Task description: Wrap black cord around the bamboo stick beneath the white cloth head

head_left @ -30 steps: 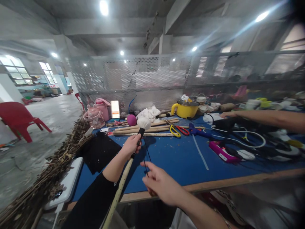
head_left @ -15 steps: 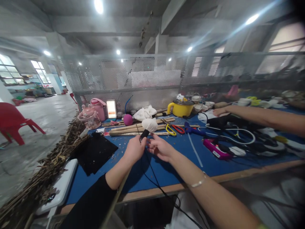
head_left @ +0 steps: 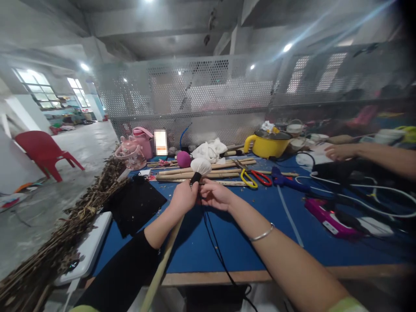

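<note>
My left hand point(head_left: 183, 197) is closed around a pale wooden stick point(head_left: 164, 260), just under its top end. A white cloth-covered ball point(head_left: 200, 166) sits on that end, with a black wrapping point(head_left: 195, 178) round its neck. Close beside it, my right hand point(head_left: 216, 195) has its fingers curled together at the black cord point(head_left: 214, 247), partly hidden where it meets the wrapping. Two strands of the cord hang down past the table edge. Behind the hands lie several wooden sticks point(head_left: 172, 177), scissors with yellow and red handles point(head_left: 249, 178), and a purple ball point(head_left: 183, 159).
A black cloth point(head_left: 138, 206) and dried branches point(head_left: 65, 216) lie to the left. A yellow pot point(head_left: 271, 145) stands behind; a blue glue gun point(head_left: 287, 180) and magenta power strip point(head_left: 329, 219) are to the right. Another person's hand point(head_left: 341, 151) reaches in at far right.
My view has turned a little left, so things sit farther right in it. The fingers of my right hand have drawn together at the wrapping, and more of the stick shows.
</note>
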### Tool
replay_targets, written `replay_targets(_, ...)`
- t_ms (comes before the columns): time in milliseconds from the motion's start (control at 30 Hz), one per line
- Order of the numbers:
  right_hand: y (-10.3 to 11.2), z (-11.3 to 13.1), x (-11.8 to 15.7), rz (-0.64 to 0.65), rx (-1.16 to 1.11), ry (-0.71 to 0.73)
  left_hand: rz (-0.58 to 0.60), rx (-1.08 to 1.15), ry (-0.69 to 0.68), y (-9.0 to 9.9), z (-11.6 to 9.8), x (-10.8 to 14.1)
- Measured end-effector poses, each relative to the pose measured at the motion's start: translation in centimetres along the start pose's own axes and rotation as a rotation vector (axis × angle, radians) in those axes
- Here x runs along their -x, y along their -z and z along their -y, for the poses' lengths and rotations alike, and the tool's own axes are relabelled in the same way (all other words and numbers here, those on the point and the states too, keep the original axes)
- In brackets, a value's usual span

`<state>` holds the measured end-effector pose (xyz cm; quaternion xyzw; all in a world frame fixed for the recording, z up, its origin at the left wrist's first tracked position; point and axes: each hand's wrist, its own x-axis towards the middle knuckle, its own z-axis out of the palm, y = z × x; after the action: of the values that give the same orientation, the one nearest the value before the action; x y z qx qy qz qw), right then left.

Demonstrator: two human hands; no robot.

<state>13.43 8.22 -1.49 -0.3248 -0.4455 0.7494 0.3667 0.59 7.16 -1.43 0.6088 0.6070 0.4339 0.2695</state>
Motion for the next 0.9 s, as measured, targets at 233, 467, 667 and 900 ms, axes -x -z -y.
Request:
replay_targets(233,0.7,0.2,0.0,-0.166,0.135,-0.042,0.051,-0.046,-0.011,-0.3,-0.5,0.0)
replay_targets(467,0.2,0.6,0.7,-0.162,0.159,0.246,0.303,0.727,0.235,0.4,-1.4,1.2)
replay_targets(667,0.6,0.7,0.6,-0.147,0.163,0.300,0.316,0.964,0.271,0.7,-2.1,1.7)
replay_targets(900,1.4,1.3,0.7,0.060,0.065,0.228,0.744,1.081,0.529,0.4,-1.6,1.2)
